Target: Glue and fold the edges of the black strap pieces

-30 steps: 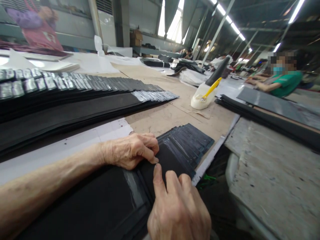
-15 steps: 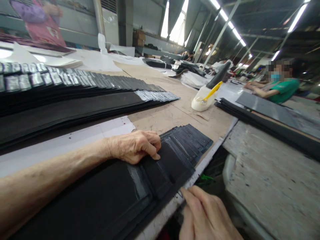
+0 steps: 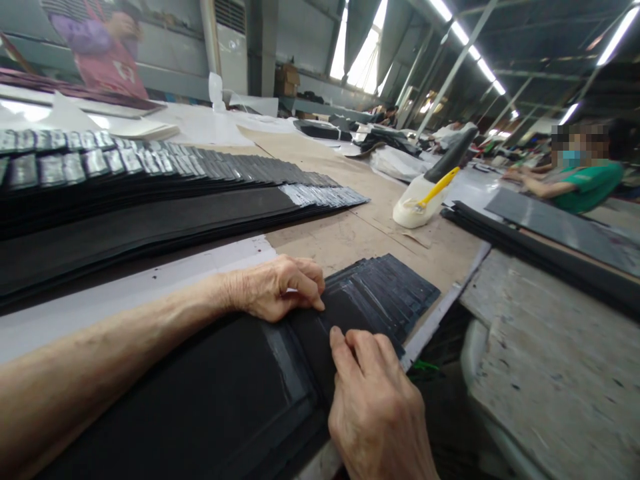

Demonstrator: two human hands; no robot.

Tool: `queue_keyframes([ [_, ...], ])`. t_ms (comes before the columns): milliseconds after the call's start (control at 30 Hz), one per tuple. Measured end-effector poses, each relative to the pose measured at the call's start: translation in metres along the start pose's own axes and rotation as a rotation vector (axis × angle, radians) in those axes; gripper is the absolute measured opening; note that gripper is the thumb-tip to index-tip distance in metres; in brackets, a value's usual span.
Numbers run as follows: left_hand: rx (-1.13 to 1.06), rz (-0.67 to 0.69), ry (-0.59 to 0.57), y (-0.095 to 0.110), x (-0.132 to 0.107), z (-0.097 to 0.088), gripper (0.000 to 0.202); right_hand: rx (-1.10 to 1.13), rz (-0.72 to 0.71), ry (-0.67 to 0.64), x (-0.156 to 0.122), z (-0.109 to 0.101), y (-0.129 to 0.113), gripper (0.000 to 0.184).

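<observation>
A stack of flat black sheets (image 3: pixel 200 400) lies along the near table edge, its ends staggered and shiny at the far right. My left hand (image 3: pixel 280 287) rests on the stack's far side, fingers curled and pinching the folded end of the top black sheet. Close beside it, my right hand (image 3: pixel 383 400) lies over the near side of that same fold. Its thumb and bent fingers press on the black material, and the fingertips are partly hidden.
Fanned black strips (image 3: pixel 150 200) with glossy ends lie at the left. A white plastic container (image 3: pixel 415 207) holds a yellow-handled brush (image 3: pixel 437 187). More black sheets (image 3: pixel 525 247) lie right, by a speckled board (image 3: pixel 560 347). A person in green (image 3: pixel 590 183) and one in a pink apron (image 3: pixel 113 63) are beyond.
My right hand has moved up and left from the table edge onto the black fold. My left hand stays at the fold, its fingers shifted slightly. The view has turned a little left.
</observation>
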State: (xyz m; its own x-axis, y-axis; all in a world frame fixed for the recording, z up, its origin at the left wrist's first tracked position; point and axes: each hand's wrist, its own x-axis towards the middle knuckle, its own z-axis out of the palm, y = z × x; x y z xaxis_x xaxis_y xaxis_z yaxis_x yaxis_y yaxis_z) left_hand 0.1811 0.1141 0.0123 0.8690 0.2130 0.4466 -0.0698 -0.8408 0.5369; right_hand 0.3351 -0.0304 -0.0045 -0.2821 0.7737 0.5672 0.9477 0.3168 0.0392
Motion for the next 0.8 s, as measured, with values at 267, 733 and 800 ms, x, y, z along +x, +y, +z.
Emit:
queue_keyframes([
  [267,-0.002,-0.058,0.049,-0.003,-0.004,0.003,0.024,0.119,0.054,-0.063,0.008,-0.002,0.002,0.035],
  [733,-0.007,-0.026,0.085,-0.003,-0.003,0.007,0.022,0.135,-0.044,-0.277,0.022,-0.013,0.013,0.032],
  [800,-0.001,-0.021,0.084,-0.003,-0.003,0.007,0.023,0.185,-0.021,-0.316,0.026,-0.012,0.015,0.03],
])
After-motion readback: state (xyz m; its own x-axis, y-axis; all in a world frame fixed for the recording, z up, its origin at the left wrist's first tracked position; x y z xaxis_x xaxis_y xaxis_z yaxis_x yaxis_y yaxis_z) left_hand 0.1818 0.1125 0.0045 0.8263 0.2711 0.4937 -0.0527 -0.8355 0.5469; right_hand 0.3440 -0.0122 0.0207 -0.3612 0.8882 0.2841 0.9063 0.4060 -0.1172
